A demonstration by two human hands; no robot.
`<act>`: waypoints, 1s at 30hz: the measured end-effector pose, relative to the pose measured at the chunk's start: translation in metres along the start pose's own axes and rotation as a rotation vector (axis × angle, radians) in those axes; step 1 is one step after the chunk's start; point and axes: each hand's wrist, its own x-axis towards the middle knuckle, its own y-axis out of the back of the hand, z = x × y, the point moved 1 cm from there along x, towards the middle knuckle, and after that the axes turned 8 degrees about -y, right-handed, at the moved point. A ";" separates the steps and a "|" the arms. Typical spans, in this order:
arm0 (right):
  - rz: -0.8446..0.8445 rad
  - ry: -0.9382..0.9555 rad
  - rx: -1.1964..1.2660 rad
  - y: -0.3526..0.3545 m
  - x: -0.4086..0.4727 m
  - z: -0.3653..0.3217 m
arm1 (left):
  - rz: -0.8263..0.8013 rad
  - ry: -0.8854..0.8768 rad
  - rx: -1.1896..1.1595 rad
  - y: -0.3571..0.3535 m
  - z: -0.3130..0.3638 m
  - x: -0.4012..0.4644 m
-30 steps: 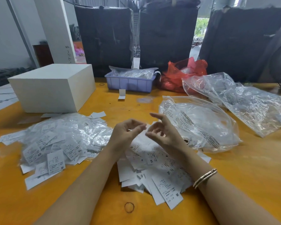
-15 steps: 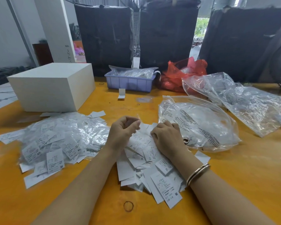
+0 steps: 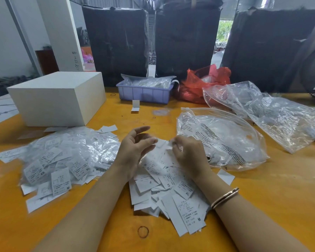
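- Right hand (image 3: 189, 153) grip narrow: fingertips curled, pinching one white label (image 3: 164, 144) at the far edge of the loose label pile (image 3: 171, 190), dead centre, near side of the counter (image 3: 271, 197).
- Left hand (image 3: 135, 150) just beside it, palm turned to the right hand, fingers loosely bent; can't tell if its grip holds a thin clear sleeve.
- Bracelet (image 3: 225, 197) on the right wrist.
- Counter is orange; one rubber band (image 3: 143, 231) lies in front of the pile.
- Second heap, bagged labels (image 3: 62, 157), to the left, sizes XS, M, XL readable.
- Printed zip bag (image 3: 224, 140), clear, touching the right hand's far side; contents unclear.
- Crumpled clear bags (image 3: 273, 115) further right.
- One white box (image 3: 58, 99) far left, shut.
- One lilac bin (image 3: 144, 93) at the back, with clear packets in it.
- One red bag (image 3: 204, 82) beside the bin.
- Three black wrapped bales (image 3: 116, 42) stand behind the counter; white pillar (image 3: 62, 33) at left.
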 end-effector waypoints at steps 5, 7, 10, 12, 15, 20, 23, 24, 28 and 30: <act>-0.008 -0.138 0.455 0.013 -0.002 -0.004 | 0.054 -0.027 -0.127 0.004 0.001 0.004; -0.134 -0.180 0.539 0.014 -0.003 -0.008 | 0.073 -0.037 -0.181 0.004 0.001 0.005; -0.341 -0.184 0.615 0.011 -0.005 -0.017 | 0.063 -0.060 -0.203 0.003 -0.001 0.005; -0.342 -0.183 0.645 0.009 -0.005 -0.019 | 0.037 -0.060 -0.186 0.002 -0.002 0.004; -0.279 -0.240 0.730 0.010 -0.003 -0.017 | -0.021 -0.007 -0.124 0.001 0.000 0.004; -0.337 -0.236 0.725 0.012 -0.003 -0.016 | -0.184 0.188 0.023 0.000 0.004 0.000; -0.357 -0.206 0.710 0.012 -0.004 -0.019 | -0.186 0.207 0.069 -0.001 0.002 -0.003; -0.356 -0.200 0.721 0.013 -0.004 -0.019 | -0.172 0.184 0.077 -0.002 0.001 -0.003; -0.289 -0.272 0.923 0.020 -0.004 -0.013 | -0.074 0.089 0.077 0.002 0.001 0.001; -0.252 -0.325 0.969 0.023 -0.002 -0.009 | -0.055 0.060 0.070 0.004 0.002 0.002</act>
